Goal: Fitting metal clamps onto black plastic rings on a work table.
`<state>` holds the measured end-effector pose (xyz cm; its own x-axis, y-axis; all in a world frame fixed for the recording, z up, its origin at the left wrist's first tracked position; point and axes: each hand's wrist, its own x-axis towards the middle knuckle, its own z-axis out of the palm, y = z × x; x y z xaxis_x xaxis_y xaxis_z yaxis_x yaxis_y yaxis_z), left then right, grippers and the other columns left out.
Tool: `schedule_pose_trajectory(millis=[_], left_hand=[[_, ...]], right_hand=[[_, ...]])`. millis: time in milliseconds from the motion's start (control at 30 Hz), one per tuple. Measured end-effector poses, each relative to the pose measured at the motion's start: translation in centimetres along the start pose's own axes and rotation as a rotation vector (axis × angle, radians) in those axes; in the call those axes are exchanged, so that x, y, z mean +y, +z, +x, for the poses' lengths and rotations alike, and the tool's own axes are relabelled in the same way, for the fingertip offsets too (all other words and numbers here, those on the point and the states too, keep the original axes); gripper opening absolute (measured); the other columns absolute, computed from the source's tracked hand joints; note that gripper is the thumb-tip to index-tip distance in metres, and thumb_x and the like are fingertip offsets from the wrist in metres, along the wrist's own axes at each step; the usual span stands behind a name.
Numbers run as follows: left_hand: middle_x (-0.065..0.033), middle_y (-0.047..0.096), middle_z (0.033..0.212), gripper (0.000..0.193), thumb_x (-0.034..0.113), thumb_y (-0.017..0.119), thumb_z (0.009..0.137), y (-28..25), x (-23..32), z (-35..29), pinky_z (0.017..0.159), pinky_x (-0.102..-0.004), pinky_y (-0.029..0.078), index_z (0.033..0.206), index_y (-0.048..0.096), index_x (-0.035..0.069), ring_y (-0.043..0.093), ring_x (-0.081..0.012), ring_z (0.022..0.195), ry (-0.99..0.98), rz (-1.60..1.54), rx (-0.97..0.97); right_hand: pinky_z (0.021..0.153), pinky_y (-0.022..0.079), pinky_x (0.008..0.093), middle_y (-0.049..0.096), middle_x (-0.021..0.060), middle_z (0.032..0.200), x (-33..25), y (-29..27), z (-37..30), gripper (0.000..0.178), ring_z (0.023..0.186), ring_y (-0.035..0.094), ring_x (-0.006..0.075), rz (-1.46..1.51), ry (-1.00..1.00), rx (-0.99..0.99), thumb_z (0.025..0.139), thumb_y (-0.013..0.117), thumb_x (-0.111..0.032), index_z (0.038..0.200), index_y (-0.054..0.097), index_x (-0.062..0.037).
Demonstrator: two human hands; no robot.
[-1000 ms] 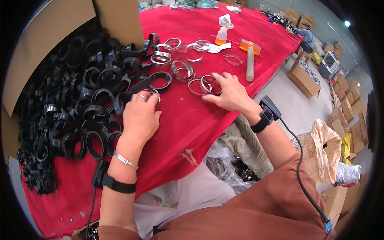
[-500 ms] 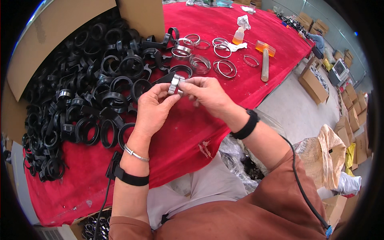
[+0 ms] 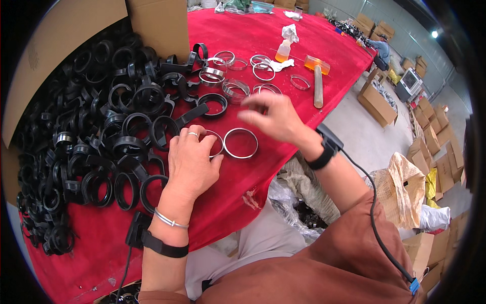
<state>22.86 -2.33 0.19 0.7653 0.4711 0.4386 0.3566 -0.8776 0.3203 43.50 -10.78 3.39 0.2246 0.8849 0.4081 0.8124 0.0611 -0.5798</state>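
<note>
My left hand [image 3: 195, 161] rests low over the red cloth, its thumb and fingers closed on the edge of a thin silver metal ring [image 3: 221, 144], partly hidden by the hand. Touching or nearly touching that ring, a second metal ring [image 3: 257, 146] lies flat to its right. Slightly blurred, my right hand [image 3: 276, 116] hovers above the cloth with thumb and fingers apart and nothing seen in them. Beyond its fingers are more metal rings [image 3: 236, 90], one partly covered by the hand. A black ring clamp with a handle [image 3: 212, 105] lies just past my left fingertips.
Many black ring clamps [image 3: 136, 96] are heaped on the left beside cardboard [image 3: 159, 30]. At the far right lie a hammer [image 3: 318, 86] with an amber head and a bottle of orange liquid [image 3: 283, 52]. Another person [image 3: 380, 49] sits at the table's far end.
The metal rings held up between both hands are now down on the cloth, side by side. My right hand has come away from the left, and the view has shifted.
</note>
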Motion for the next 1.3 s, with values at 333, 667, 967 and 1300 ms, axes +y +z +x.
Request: schedule_pose_trajectory(millis=[333, 667, 967, 1300], left_hand=[[-0.0136, 0.057, 0.11, 0.036, 0.01, 0.064, 0.085, 1.5, -0.6, 0.5, 0.074, -0.0305, 0.052, 0.117, 0.054, -0.004, 0.062, -0.0189, 0.087, -0.206, -0.556, 0.217], [-0.0024, 0.061, 0.084, 0.015, 0.018, 0.052, 0.096, 0.9, -1.8, 0.7, 0.069, -0.0279, 0.051, 0.087, 0.057, 0.006, 0.058, -0.0104, 0.078, -0.469, -1.583, 0.213], [-0.011, 0.058, 0.085, 0.021, 0.02, 0.066, 0.083, 1.4, -1.0, 0.7, 0.07, -0.0395, 0.048, 0.089, 0.059, 0.001, 0.058, -0.0317, 0.078, -0.243, -0.394, 0.216], [-0.0142, 0.054, 0.11, 0.043, 0.021, 0.075, 0.072, 1.0, -0.3, 0.8, 0.088, -0.0396, 0.043, 0.105, 0.061, -0.003, 0.049, -0.031, 0.104, -0.025, -0.064, 0.317]], right_hand=[[0.072, 0.052, 0.0336, 0.07, 0.0139, 0.089, 2.5, 1.3, 5.8, 0.024, 0.078, 0.067, 0.0242, 0.131, 0.129, -0.062, 0.083, 0.064, -0.015, 0.101, 0.066, 0.0007], [0.062, 0.046, 0.0246, 0.064, 0.0024, 0.077, -2.7, 2.1, 2.1, 0.012, 0.07, 0.055, 0.006, 0.557, 0.059, -0.149, 0.086, 0.063, -0.01, 0.09, 0.063, 0.0011], [0.071, 0.049, 0.0275, 0.064, 0.0047, 0.09, 2.4, -0.6, 1.5, 0.027, 0.08, 0.06, 0.0126, -0.11, -0.111, -0.27, 0.083, 0.068, -0.01, 0.11, 0.066, -0.0056], [0.079, 0.05, 0.0437, 0.066, 0.0196, 0.091, 12.5, -3.4, 7.6, 0.026, 0.087, 0.064, 0.0359, -0.516, 0.21, 0.374, 0.081, 0.063, -0.024, 0.1, 0.069, -0.0065]])
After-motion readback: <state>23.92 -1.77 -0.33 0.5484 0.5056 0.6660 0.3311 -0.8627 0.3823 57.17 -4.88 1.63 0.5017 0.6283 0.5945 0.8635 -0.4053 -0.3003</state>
